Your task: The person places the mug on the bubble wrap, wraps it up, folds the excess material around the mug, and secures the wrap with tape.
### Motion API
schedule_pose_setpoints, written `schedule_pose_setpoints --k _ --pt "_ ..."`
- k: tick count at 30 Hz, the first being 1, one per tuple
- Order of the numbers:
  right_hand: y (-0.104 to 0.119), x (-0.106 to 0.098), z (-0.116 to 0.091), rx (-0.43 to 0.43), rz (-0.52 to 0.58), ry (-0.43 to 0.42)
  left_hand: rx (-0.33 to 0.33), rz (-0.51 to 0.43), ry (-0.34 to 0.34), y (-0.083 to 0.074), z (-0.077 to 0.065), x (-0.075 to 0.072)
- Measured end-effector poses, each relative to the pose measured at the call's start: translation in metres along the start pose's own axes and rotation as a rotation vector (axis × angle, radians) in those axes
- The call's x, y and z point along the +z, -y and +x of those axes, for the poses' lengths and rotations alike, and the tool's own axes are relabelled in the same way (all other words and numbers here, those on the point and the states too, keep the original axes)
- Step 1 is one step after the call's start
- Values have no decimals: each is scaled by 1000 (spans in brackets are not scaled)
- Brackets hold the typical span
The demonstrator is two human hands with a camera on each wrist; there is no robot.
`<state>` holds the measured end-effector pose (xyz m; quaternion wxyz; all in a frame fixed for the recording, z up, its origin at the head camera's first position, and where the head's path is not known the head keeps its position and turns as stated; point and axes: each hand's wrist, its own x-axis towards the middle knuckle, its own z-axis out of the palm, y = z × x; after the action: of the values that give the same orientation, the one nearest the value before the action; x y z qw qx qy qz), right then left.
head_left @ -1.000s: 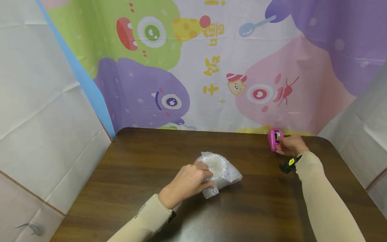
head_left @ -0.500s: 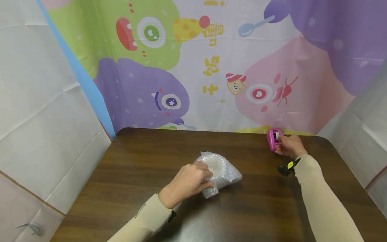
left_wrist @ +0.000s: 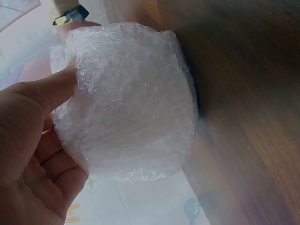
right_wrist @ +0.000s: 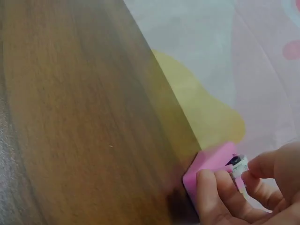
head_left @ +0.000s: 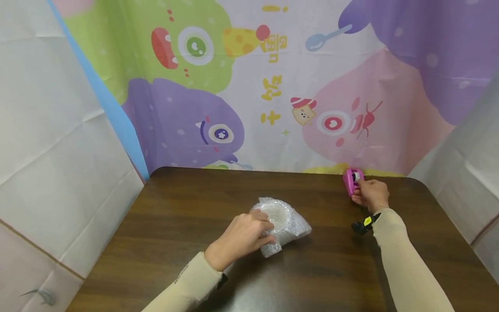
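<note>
A rounded bundle in clear bubble wrap [head_left: 290,223] rests on the brown table, a little right of centre in the head view. My left hand [head_left: 241,236] grips its left side, and the thumb [left_wrist: 56,89] presses on the wrap in the left wrist view. What the wrap covers cannot be made out. At the table's far right edge stands a pink tape dispenser [head_left: 348,182] with a small roll of tape [right_wrist: 239,166]. My right hand [head_left: 372,195] holds the dispenser, its thumb and a finger at the roll and other fingers curled along the pink body.
The wooden table [head_left: 187,203] meets a printed cartoon curtain [head_left: 273,143] at its back edge, close behind the dispenser. Pale cloth panels [head_left: 58,143] hang at the left and right sides. A black wrist camera [head_left: 362,226] sticks out below the right wrist.
My right hand and wrist have shifted slightly left and nearer, still at the tape dispenser. The left hand and the bubble-wrapped bundle have stayed put.
</note>
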<state>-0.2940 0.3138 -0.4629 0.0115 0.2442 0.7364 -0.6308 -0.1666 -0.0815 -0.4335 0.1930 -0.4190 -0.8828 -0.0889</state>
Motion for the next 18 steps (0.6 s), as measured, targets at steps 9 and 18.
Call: schedule_pose_setpoints --k 9,18 --pt "-12 0 8 -55 -90 -85 4 4 2 0 0 0" --pt "-13 -1 10 -76 -119 -92 -9 2 15 -1 0 2"
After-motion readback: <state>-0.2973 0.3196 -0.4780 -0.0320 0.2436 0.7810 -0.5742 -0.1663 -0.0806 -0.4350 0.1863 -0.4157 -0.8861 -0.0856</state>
